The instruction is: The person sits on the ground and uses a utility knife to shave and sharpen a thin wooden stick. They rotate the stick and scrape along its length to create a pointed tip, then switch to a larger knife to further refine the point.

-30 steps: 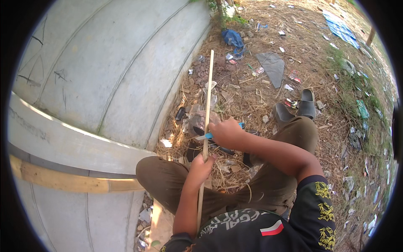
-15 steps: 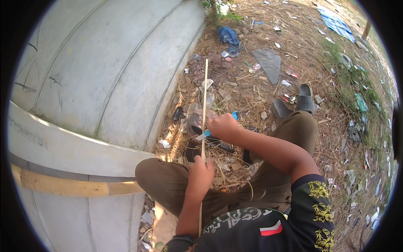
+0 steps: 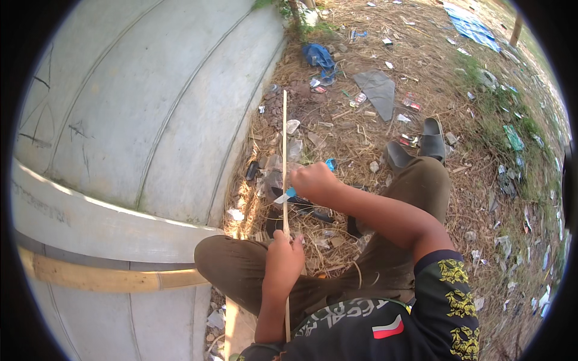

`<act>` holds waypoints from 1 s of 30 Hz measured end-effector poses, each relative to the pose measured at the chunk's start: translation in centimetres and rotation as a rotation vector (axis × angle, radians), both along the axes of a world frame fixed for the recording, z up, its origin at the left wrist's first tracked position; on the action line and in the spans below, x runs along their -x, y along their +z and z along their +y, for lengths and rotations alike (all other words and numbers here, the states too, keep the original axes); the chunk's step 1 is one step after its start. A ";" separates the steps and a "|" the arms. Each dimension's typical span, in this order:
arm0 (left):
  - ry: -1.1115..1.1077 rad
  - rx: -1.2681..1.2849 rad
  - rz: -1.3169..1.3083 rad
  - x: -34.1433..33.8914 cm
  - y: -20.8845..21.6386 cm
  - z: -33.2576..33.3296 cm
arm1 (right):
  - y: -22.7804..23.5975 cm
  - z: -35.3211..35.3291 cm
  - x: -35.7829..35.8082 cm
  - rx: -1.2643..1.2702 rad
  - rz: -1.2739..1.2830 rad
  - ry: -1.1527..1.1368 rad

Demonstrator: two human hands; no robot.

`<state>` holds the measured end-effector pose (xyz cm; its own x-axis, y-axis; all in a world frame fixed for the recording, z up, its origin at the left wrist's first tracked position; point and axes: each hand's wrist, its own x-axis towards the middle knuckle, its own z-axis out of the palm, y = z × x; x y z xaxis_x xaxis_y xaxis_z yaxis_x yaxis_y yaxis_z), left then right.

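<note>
A long, thin, pale wooden strip (image 3: 285,132), probably bamboo, runs from my lap away from me between my knees. My left hand (image 3: 283,259) is closed around its nearer part, thumb along the side. Farther up, my right hand (image 3: 314,180) is closed on a knife (image 3: 282,197) with a light blue handle; most of the handle is hidden in the fist. The blade lies across the strip, touching or very close to it, a short way beyond my left hand.
A grey concrete panel wall (image 3: 198,120) rises at my left, with a bamboo pole (image 3: 90,272) along it. Grey slippers (image 3: 431,141) lie beyond my knee. Dry straw and litter cover the ground, with a blue plastic bag (image 3: 319,57) and a dark flat sheet (image 3: 378,93) farther off.
The whole view has shifted slightly. The knife sits a little nearer my left hand along the strip; both hands keep their hold.
</note>
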<state>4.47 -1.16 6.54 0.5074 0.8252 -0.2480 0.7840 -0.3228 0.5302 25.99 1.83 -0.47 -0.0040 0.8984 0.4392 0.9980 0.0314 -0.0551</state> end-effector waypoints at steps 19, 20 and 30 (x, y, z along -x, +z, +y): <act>-0.163 0.070 0.118 1.5 4.1 -7.2 | 3.4 -0.7 -14.7 0.098 0.219 -0.783; -0.152 0.074 0.106 1.7 4.1 -7.0 | 3.3 -1.0 -13.9 0.067 0.219 -0.763; 0.001 0.038 -0.032 2.4 5.1 -4.9 | 6.2 -2.5 -0.4 0.040 0.128 -0.110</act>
<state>2.04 -6.07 11.62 0.5144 0.8164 -0.2626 0.7670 -0.3010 0.5667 26.40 -0.67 5.68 0.1493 0.9069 0.3939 0.9800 -0.0827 -0.1811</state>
